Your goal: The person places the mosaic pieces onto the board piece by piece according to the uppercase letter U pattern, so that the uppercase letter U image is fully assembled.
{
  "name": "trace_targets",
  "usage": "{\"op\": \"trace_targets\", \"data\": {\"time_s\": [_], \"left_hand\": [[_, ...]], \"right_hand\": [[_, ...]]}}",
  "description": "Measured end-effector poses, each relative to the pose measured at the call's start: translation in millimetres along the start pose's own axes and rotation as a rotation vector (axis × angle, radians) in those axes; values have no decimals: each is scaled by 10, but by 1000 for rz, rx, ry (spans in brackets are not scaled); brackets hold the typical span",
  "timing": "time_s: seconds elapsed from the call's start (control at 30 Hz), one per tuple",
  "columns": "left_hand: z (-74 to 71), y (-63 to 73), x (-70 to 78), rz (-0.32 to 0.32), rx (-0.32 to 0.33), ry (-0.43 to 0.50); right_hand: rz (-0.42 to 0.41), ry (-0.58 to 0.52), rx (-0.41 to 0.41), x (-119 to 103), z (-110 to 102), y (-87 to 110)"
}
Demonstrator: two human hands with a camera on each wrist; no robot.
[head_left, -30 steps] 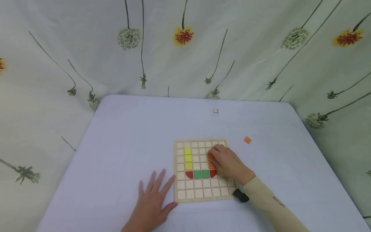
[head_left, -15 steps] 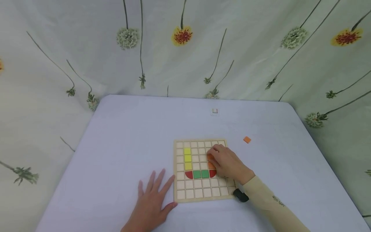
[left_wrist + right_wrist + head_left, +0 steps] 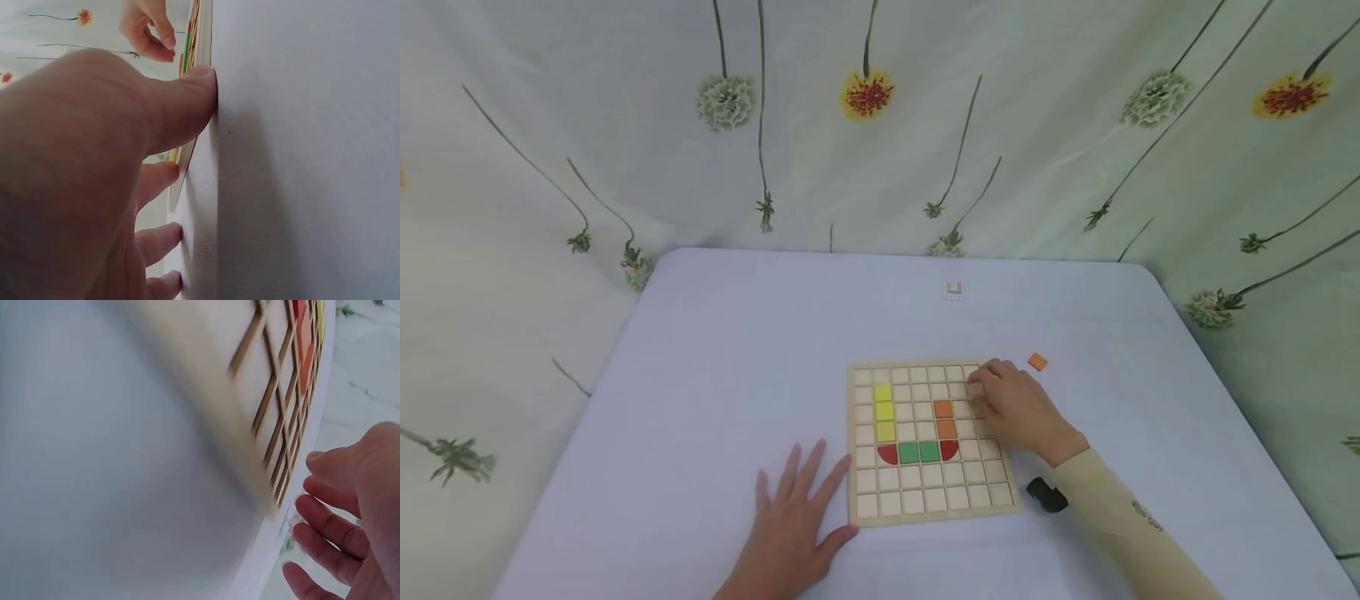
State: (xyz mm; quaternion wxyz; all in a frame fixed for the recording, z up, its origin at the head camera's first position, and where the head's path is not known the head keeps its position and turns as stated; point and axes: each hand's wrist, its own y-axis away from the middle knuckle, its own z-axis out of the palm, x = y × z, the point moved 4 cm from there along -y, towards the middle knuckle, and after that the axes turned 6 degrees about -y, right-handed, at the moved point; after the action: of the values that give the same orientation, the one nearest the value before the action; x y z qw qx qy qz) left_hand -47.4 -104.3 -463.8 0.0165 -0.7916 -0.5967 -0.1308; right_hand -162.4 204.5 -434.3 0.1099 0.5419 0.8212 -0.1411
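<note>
A wooden grid board (image 3: 936, 518) lies on the table, with yellow square tiles (image 3: 884, 411), green square tiles (image 3: 908, 452), red rounded tiles (image 3: 950, 451) and two orange square tiles (image 3: 944, 409) set in a U shape. My left hand (image 3: 790, 529) lies spread on the cloth, thumb and index fingertip at the board's left edge; in the left wrist view the thumb (image 3: 181, 106) touches that edge. Over the board's right side is my right hand (image 3: 1018, 408), fingers loosely bent and holding nothing in the right wrist view. Beyond it lies a loose orange tile (image 3: 1037, 362).
A small card (image 3: 955, 290) with a printed grid pattern lies toward the table's far edge. A black device (image 3: 1047, 495) sits at the right wrist, by the sleeve (image 3: 1120, 508). Behind the table (image 3: 760, 333) hangs a flower-printed curtain (image 3: 820, 150).
My right hand has left the upper orange tile in the grid and moved right and slightly away from me, uncovering both orange tiles. My left hand stays in place.
</note>
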Motion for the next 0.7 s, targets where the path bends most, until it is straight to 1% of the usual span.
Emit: {"op": "trace_targets", "data": {"time_s": [0.13,0.27,0.43,0.7], "left_hand": [[-1,0,-4,0,-6,-1],[-2,5,-12,12,0,-9],[13,3,-21,18,2,-11],[25,-7,-15,15,-5,-24]], "right_hand": [[111,0,9,289,-101,26],[188,12,23,539,-176,64],[217,20,51,729,-214,111],[252,25,74,851,-234,126]]}}
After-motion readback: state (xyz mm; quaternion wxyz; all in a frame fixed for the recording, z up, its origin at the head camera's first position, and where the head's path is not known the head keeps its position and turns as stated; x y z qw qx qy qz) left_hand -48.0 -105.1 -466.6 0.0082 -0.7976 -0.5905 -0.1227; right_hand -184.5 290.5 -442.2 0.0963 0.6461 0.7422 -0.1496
